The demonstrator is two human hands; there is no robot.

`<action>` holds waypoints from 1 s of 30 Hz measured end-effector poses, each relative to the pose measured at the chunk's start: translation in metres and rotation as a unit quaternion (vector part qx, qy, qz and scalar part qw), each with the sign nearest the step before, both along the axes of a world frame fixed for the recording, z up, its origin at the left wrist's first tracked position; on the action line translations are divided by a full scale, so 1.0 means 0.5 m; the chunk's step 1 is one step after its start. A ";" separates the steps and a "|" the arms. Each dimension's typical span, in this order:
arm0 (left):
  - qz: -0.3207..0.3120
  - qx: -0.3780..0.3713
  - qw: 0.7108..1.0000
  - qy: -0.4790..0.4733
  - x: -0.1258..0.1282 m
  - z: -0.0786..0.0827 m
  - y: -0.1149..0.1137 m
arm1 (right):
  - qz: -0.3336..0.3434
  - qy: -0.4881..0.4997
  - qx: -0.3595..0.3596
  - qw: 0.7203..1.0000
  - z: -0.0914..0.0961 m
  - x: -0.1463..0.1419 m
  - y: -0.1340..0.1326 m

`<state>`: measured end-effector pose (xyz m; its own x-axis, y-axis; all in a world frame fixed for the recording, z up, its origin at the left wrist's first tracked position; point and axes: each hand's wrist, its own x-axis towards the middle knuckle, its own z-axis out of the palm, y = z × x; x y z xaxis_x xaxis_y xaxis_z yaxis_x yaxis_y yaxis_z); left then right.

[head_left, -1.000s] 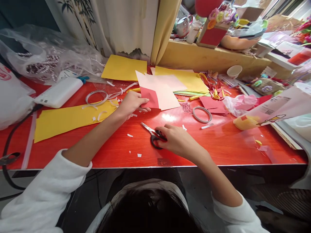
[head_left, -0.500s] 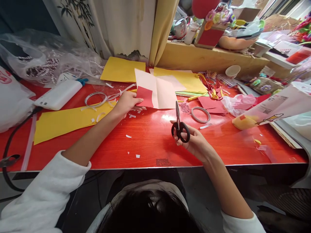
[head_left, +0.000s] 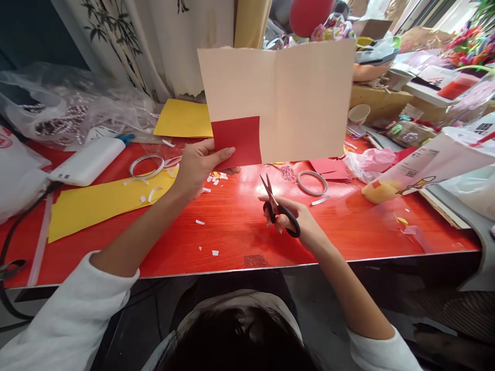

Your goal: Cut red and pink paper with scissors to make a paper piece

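Observation:
Between the thumb and fingers of my left hand (head_left: 203, 167) is a red paper piece (head_left: 242, 141), held against the lower left of a large pale pink sheet (head_left: 305, 103). The sheet stands up in front of me and shows a fold line down its middle. My right hand (head_left: 297, 219) grips black-handled scissors (head_left: 276, 203), fingers in the loops. Their blades are a little apart, pointing up and left, below the sheet and not touching it. Small white paper scraps (head_left: 215, 253) lie on the table under my hands.
Yellow paper strips (head_left: 112, 201) and a roll of tape (head_left: 147, 166) lie on the red table (head_left: 232, 232) at left, near a white power bank (head_left: 87, 161). On the right are another tape roll (head_left: 312, 183), red paper (head_left: 332, 170) and a tilted plastic cup (head_left: 410, 170).
My left hand has raised and opened out the pale sheet with the red piece, so it looks much larger. The scissors have tilted left, and their blades have parted.

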<state>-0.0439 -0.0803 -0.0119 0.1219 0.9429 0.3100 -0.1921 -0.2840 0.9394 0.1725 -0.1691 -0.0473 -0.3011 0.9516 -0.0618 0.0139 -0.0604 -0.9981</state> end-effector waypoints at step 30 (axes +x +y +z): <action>0.024 -0.035 0.999 0.022 0.023 0.005 -0.037 | -0.053 0.055 0.100 0.992 0.003 -0.031 0.029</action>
